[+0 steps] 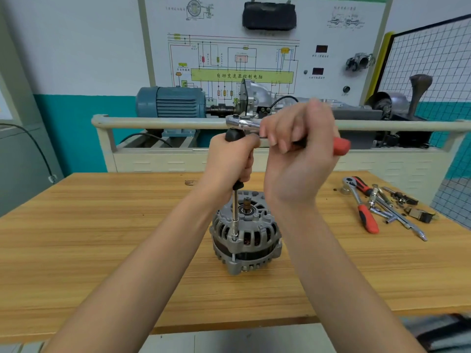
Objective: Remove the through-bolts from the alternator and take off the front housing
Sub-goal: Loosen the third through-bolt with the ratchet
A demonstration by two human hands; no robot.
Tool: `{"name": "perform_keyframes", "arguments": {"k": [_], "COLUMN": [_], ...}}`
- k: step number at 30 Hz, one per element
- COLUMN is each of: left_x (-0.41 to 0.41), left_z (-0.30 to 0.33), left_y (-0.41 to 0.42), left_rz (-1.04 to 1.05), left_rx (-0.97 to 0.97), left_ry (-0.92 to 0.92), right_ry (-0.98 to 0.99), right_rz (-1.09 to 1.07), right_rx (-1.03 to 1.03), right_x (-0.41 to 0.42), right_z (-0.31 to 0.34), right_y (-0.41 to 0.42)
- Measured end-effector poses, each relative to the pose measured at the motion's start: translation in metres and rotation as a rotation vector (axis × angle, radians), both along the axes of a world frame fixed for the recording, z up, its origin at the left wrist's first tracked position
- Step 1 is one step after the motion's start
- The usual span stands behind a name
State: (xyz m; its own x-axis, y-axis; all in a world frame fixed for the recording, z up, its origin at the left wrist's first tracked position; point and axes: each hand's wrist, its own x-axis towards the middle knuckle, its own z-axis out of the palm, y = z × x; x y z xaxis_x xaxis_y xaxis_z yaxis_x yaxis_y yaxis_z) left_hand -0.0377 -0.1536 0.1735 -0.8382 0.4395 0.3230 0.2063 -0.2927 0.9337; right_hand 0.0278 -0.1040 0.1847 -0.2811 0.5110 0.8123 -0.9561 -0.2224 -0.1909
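The grey alternator stands upright on the wooden table, shaft end up. A long extension bar with a black grip stands vertically on a through-bolt at the housing's left rim. My left hand grips the black handle of that bar. A chrome ratchet with a red-ended handle sits on top of the bar, and my right hand holds its handle with curled fingers. Another through-bolt shank shows at the front between the two housings.
On the table at the right lie a second red-handled ratchet, sockets and extension bars. Behind the table stand a training bench with a blue motor, a rail and a wiring-diagram board.
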Motion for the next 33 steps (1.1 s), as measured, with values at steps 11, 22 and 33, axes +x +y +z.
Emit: {"name": "perform_keyframes", "arguments": {"k": [11, 22, 33], "left_x": [-0.015, -0.008, -0.012], "left_z": [0.0, -0.005, -0.005], "left_y": [-0.02, -0.007, -0.012], "left_rz": [-0.4, -0.225, -0.31], "left_rx": [-0.006, -0.054, -0.064], "left_ry": [0.057, -0.017, 0.04], "right_ry": [-0.228, -0.094, -0.033], "right_rz": [0.643, 0.317, 0.134], "right_rx": [-0.275, -0.162, -0.005], "right_x": [-0.012, -0.006, -0.003], "right_z": [0.015, 0.003, 0.003], "right_y": [0.037, 0.019, 0.015]}}
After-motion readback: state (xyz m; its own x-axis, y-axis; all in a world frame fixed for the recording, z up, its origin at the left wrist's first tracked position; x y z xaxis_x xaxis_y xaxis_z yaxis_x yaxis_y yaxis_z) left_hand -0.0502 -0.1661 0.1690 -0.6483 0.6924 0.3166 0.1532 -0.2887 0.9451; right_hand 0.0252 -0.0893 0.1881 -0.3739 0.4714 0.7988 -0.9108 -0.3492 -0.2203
